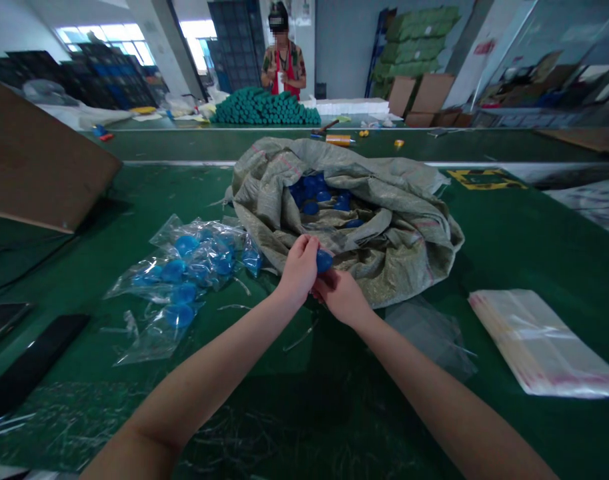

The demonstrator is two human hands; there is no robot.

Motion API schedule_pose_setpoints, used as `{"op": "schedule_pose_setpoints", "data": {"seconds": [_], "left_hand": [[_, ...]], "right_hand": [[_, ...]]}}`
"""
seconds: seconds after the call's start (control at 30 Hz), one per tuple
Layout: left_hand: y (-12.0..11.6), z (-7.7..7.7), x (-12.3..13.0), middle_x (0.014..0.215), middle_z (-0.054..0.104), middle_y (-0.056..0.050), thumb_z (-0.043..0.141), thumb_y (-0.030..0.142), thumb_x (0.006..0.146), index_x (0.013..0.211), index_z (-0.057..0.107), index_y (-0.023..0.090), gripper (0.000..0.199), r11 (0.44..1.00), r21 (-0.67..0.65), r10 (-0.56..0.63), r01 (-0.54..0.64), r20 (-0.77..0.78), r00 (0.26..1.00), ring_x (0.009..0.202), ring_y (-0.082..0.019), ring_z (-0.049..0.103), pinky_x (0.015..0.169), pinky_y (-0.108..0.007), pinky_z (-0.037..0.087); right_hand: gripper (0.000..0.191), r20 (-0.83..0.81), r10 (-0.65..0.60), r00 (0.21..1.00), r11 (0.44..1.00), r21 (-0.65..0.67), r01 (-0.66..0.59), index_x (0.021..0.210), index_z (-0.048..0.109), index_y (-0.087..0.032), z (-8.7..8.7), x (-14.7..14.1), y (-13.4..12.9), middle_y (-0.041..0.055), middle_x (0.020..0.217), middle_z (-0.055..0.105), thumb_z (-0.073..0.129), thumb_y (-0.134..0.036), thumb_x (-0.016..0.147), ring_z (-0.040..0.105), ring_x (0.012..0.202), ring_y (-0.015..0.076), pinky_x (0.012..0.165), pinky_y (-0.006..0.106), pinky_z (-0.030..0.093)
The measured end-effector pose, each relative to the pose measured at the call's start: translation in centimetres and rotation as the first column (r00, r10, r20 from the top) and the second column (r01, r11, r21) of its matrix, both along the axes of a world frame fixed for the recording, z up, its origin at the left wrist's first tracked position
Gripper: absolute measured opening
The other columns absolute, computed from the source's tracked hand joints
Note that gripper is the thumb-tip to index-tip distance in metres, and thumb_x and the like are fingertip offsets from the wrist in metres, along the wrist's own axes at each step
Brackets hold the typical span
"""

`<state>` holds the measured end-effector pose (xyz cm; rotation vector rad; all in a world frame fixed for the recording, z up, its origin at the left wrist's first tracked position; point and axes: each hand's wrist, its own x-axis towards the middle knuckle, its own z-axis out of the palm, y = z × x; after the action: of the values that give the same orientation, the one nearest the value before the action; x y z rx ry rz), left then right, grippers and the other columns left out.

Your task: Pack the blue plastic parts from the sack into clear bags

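Note:
A smooth, rounded blue ball-like piece [324,261] is held up in front of the woven sack, its lower part hidden by fingers. My left hand [301,268] is closed on it from the left, thumb and fingers pressed together. From below and the right, my right hand [340,293] closes on the same piece with bent fingers, partly out of sight. Right behind both hands lies the grey-green woven sack [414,247], its mouth rolled open over several more blue pieces [311,193]. Clear bags with blue pieces inside [184,270] lie in a heap left of my hands.
A stack of flat clear bags [544,340] lies at the right, with loose clear film [429,333] nearer my right arm. A cardboard box [44,153] and a black phone-like slab [34,363] are at left. Across the bench, a person [284,63] stands behind green rolls [267,107].

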<state>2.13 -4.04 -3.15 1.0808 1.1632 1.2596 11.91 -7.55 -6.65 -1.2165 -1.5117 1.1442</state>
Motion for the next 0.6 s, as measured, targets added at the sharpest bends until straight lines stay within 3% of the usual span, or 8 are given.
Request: {"op": "schedule_pose_setpoints", "data": {"seconds": [0.07,0.13,0.23,0.27,0.37,0.4,0.5,0.6], "left_hand": [[0.4,0.3,-0.5,0.066,0.054,0.002,0.047,0.034,0.092,0.078,0.048,0.021,0.019,0.999,0.04,-0.008,0.01,-0.035,0.999,0.063,-0.012,0.056,0.059,-0.022,0.045],[1.1,0.7,-1.3,0.064,0.053,0.002,0.047,0.031,0.091,0.075,0.047,0.02,0.019,0.995,0.1,0.014,-0.009,-0.044,0.999,0.064,-0.012,0.057,0.063,-0.022,0.045],[2.4,1.0,-2.5,0.067,0.054,0.002,0.048,0.031,0.089,0.074,0.048,0.02,0.018,0.988,0.153,0.037,-0.026,-0.073,0.997,0.066,-0.012,0.058,0.066,-0.023,0.045],[2.7,1.0,-2.8,0.068,0.054,0.002,0.049,0.031,0.089,0.074,0.048,0.02,0.018,0.986,0.166,0.038,-0.024,-0.083,0.996,0.066,-0.012,0.058,0.066,-0.023,0.045],[3.2,0.7,-3.2,0.068,0.054,0.002,0.05,0.032,0.088,0.074,0.05,0.02,0.019,0.977,0.214,0.037,-0.016,-0.092,0.995,0.066,-0.012,0.057,0.065,-0.023,0.044],[3.2,0.6,-3.2,0.068,0.054,0.002,0.05,0.032,0.088,0.073,0.05,0.02,0.019,0.973,0.228,0.038,-0.015,-0.099,0.994,0.066,-0.012,0.057,0.065,-0.023,0.044],[3.2,0.3,-3.1,0.067,0.054,0.002,0.051,0.033,0.088,0.073,0.052,0.019,0.02,0.967,0.255,0.059,-0.021,-0.144,0.988,0.067,-0.012,0.055,0.066,-0.023,0.044],[3.3,0.2,-3.1,0.066,0.053,0.002,0.051,0.032,0.088,0.072,0.053,0.019,0.021,0.963,0.268,0.079,-0.028,-0.181,0.98,0.067,-0.012,0.053,0.067,-0.023,0.043]], "right_hand": [[0.023,0.15,0.119,0.981,0.993,-0.023,-0.117,0.069,0.063,-0.018,1.2,0.2,-0.8,-0.0005,0.061,0.063,0.053,-0.025,0.088,0.054,0.051,0.0109,0.051,0.024,0.042],[0.02,0.285,0.411,0.866,0.911,-0.093,-0.401,0.068,0.065,-0.018,2.8,0.3,-2.2,-0.0032,0.057,0.062,0.055,-0.02,0.086,0.054,0.048,0.0095,0.05,0.022,0.039],[0.006,0.324,0.858,0.399,0.496,-0.319,-0.808,0.077,0.069,-0.02,5.3,0.0,-4.3,-0.0083,0.044,0.056,0.065,-0.017,0.081,0.054,0.041,0.0096,0.046,0.02,0.037],[0.009,0.375,0.848,0.374,0.494,-0.306,-0.814,0.076,0.069,-0.02,5.9,-0.2,-4.8,-0.0082,0.042,0.054,0.063,-0.018,0.083,0.053,0.04,0.0096,0.047,0.02,0.037],[0.016,0.587,0.579,0.565,0.73,-0.066,-0.68,0.07,0.071,-0.019,6.9,-0.2,-5.3,-0.004,0.052,0.062,0.065,-0.019,0.084,0.055,0.045,0.0097,0.053,0.022,0.039],[0.009,0.605,0.524,0.599,0.759,-0.014,-0.65,0.075,0.073,-0.02,7.0,-0.1,-5.3,-0.0034,0.057,0.066,0.067,-0.019,0.082,0.055,0.046,0.0095,0.054,0.023,0.04],[0.021,0.538,0.632,0.557,0.698,-0.083,-0.712,0.104,0.074,-0.025,6.9,0.3,-5.1,-0.0054,0.065,0.071,0.065,-0.021,0.085,0.052,0.04,0.0079,0.051,0.022,0.041],[0.022,0.521,0.644,0.56,0.679,-0.051,-0.733,0.106,0.074,-0.023,6.7,0.2,-5.0,-0.0015,0.074,0.074,0.058,-0.025,0.091,0.059,0.05,0.0095,0.056,0.022,0.043]]}}
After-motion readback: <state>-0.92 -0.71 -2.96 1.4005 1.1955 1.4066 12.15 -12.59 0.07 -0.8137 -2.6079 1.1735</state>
